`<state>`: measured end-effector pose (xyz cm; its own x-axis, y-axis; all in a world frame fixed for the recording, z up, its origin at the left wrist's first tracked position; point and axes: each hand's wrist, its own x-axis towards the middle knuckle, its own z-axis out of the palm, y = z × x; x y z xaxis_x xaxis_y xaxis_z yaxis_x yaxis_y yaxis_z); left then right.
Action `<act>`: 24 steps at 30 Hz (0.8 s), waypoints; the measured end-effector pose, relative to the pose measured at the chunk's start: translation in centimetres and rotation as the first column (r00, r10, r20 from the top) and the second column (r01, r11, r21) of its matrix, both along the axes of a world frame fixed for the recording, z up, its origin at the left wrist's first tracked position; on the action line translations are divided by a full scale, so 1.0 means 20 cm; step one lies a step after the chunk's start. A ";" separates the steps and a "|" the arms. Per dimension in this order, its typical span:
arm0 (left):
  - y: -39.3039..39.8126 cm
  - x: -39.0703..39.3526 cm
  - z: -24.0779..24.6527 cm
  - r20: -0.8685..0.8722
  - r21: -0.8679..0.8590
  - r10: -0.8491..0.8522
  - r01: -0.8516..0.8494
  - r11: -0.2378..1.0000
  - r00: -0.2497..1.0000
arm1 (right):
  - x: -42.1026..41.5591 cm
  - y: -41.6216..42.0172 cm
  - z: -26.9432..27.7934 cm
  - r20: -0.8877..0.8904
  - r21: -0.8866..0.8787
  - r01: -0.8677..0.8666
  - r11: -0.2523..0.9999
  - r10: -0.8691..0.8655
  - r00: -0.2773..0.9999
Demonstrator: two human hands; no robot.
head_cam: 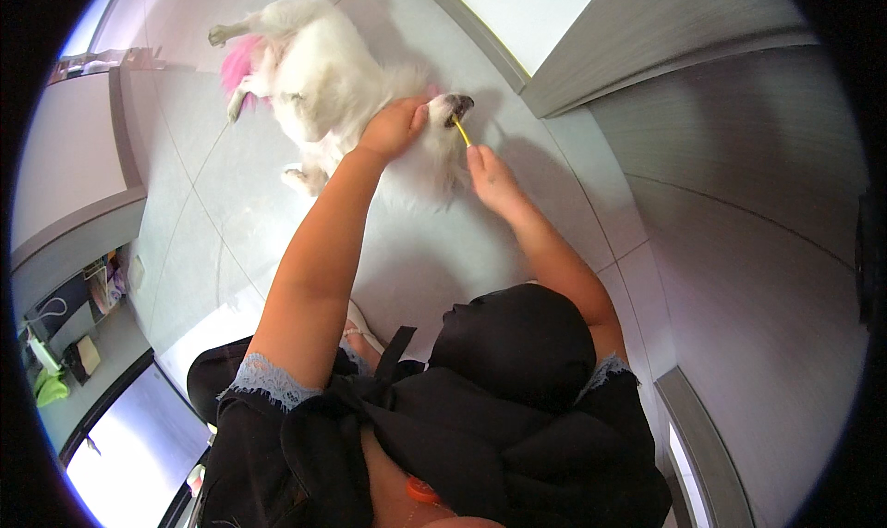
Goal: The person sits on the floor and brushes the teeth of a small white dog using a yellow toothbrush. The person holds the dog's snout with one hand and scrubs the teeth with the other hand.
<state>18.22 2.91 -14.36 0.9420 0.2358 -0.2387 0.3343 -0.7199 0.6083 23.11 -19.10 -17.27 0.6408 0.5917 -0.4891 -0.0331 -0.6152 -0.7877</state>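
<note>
A white, long-haired dog [326, 77] lies belly-up on the tiled floor, its legs loosely bent. Its tail is dyed pink [238, 67]. My left hand [396, 127] holds the dog at the neck and jaw, with the thumb beside the muzzle. In my right hand [493, 180] is the end of a thin yellow handle [462, 132], perhaps a toothbrush. The handle's far end reaches the side of the dog's dark mouth [454, 112], where its tip is hidden.
Grey wood-look panels [734, 147] rise close on the right, and a white wall [527, 8] meets the floor ahead. At left stands a white cabinet [69, 161], with a shelf of small items and a green cloth [51, 388] below. Large grey tiles [229, 230] cover the floor.
</note>
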 end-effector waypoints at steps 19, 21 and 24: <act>-0.02 -0.01 0.01 -0.010 0.004 -0.092 0.092 0.996 0.996 | 0.06 -0.23 0.10 0.105 -0.118 -0.172 0.978 0.184 0.977; -0.03 -0.01 0.00 -0.001 0.016 -0.081 0.081 0.997 0.997 | -0.01 -0.24 0.09 0.164 -0.093 -0.189 0.977 0.203 0.965; -0.02 -0.03 -0.02 0.029 0.047 -0.048 0.047 0.998 0.998 | 0.02 -0.23 0.10 0.158 -0.051 -0.119 0.992 0.126 0.979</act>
<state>17.58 2.48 -14.66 0.9589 0.2011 -0.2002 0.2816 -0.7620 0.5831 23.52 -23.74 -15.20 0.6368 0.6521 -0.4113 0.1695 -0.6389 -0.7504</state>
